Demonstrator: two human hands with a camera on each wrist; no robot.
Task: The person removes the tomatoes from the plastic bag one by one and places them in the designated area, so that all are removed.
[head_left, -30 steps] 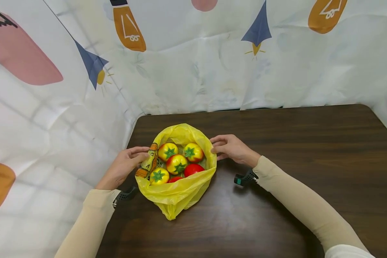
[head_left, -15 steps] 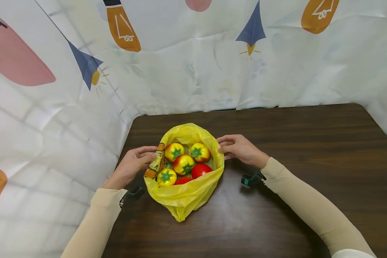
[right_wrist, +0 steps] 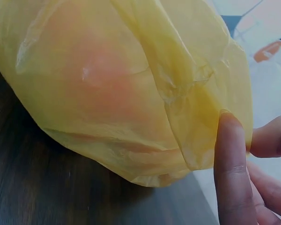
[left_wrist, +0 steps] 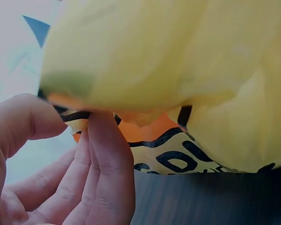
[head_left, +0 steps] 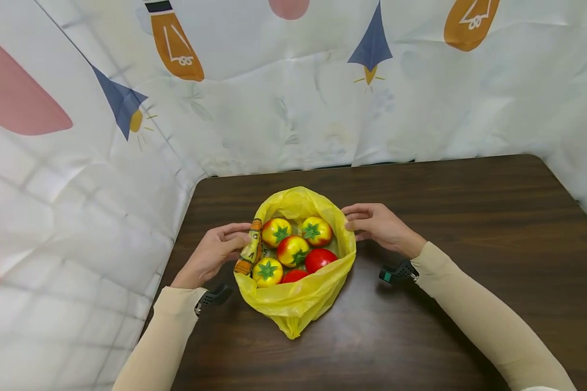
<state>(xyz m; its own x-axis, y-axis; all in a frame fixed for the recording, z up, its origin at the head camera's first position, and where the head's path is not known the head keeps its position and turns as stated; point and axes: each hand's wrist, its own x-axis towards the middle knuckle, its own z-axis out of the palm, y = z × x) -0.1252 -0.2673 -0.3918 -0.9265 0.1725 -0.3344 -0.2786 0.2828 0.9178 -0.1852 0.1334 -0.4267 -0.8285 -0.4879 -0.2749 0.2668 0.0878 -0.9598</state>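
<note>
A yellow plastic bag (head_left: 293, 309) stands with its mouth wide on the table. Inside lie several glossy round fruits that look like tomatoes: yellow-and-red ones (head_left: 292, 251) with green leaf tops, and red ones (head_left: 320, 260) partly behind the near rim. My left hand (head_left: 217, 252) pinches the bag's left rim, where an orange-and-black printed fold (head_left: 251, 247) lies; thumb and fingers meet the plastic in the left wrist view. On the opposite side my right hand (head_left: 383, 228) pinches the right rim between thumb and index finger (right_wrist: 232, 164).
The dark wooden table (head_left: 469, 228) extends far to the right of the bag. A white patterned cloth (head_left: 283, 108) hangs behind the table and along its left side. Each wrist wears a black strap.
Both hands and the bag have moved together to the right over the table. The head view has turned slightly right. Both hands keep their hold on the rim.
</note>
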